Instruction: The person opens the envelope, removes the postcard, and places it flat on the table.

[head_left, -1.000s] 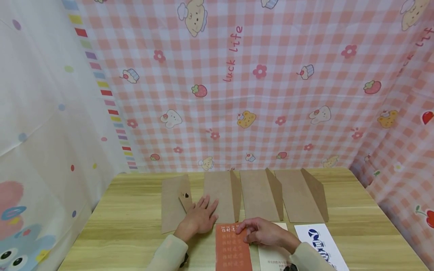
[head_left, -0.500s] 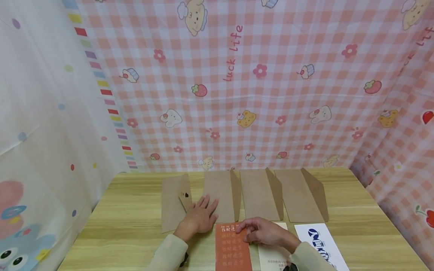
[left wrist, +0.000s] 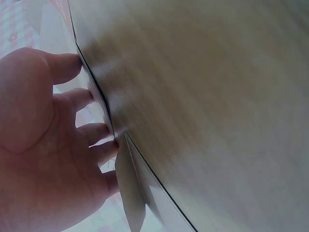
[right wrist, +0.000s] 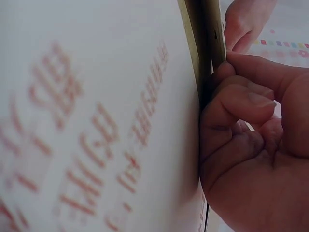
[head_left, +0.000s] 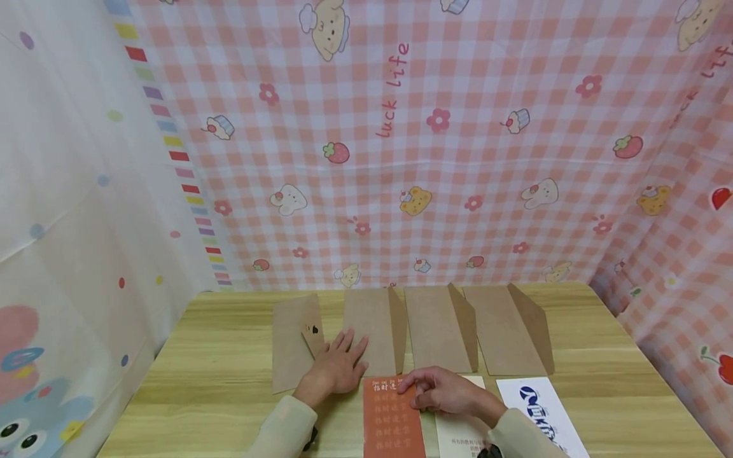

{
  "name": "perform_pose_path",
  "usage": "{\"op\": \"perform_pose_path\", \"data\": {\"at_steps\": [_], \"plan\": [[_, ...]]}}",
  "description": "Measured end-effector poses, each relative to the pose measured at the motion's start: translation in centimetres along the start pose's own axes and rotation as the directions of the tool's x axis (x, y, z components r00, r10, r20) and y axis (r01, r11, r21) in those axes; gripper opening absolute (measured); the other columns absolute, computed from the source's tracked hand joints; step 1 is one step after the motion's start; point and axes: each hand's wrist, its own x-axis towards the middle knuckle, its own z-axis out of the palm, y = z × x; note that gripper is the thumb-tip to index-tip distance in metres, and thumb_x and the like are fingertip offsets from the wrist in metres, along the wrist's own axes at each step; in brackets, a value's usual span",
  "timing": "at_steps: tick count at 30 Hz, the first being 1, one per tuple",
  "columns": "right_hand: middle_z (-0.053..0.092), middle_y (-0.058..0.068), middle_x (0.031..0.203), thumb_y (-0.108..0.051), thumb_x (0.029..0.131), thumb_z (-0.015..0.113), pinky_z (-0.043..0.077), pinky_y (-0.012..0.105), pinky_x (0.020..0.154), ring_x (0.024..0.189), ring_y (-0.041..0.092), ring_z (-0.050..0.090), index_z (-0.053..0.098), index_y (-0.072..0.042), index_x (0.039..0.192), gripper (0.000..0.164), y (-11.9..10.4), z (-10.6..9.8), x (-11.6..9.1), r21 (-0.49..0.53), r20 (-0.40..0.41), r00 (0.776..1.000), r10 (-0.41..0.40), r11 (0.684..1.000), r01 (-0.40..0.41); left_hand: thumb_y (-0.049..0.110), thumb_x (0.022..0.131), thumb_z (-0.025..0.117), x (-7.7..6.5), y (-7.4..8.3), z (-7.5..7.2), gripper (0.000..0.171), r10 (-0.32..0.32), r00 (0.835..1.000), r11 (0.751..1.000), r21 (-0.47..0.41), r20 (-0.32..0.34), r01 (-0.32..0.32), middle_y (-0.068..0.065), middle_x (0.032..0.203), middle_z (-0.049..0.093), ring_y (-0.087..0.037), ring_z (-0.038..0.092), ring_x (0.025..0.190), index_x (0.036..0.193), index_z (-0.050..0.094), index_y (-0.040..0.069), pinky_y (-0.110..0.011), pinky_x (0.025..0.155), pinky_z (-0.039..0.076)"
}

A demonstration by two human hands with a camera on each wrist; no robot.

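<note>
My left hand (head_left: 335, 372) lies with fingers spread at the near left edge of a brown paper envelope (head_left: 369, 318) with its flap up. In the left wrist view, the fingertips (left wrist: 99, 133) meet the envelope's surface. Beside that hand, a second envelope (head_left: 289, 350) lies with its flap folded over. My right hand (head_left: 443, 394) pinches the upper right edge of a red card (head_left: 392, 426) printed with white lettering; its other fingers are curled. Under the right wrist lies a cream card (head_left: 455, 432), whose red writing fills the right wrist view.
Two more open-flapped envelopes (head_left: 438, 331) stand in the row to the right. A white card (head_left: 544, 413) with dark blue print lies at the front right. The wooden table (head_left: 189, 381) ends at a checked pink cloth (head_left: 366, 184) behind.
</note>
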Motion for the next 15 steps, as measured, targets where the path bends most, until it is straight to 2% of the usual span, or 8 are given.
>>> {"op": "perform_pose_path", "data": {"at_steps": [15], "plan": [[0.049, -0.006, 0.062, -0.001, 0.091, 0.063, 0.030, 0.018, 0.041, 0.044, 0.004, 0.035, 0.067, 0.000, 0.115, 0.024, -0.02, 0.05, 0.01, -0.012, -0.026, 1.000, 0.004, 1.000, -0.004, 0.037, 0.106, 0.041, 0.07, -0.01, -0.12, 0.056, 0.000, 1.000, 1.000, 0.002, 0.012, 0.000, -0.018, 0.163, 0.022, -0.037, 0.022, 0.149, 0.157, 0.032, 0.016, -0.058, 0.116, 0.025]]}}
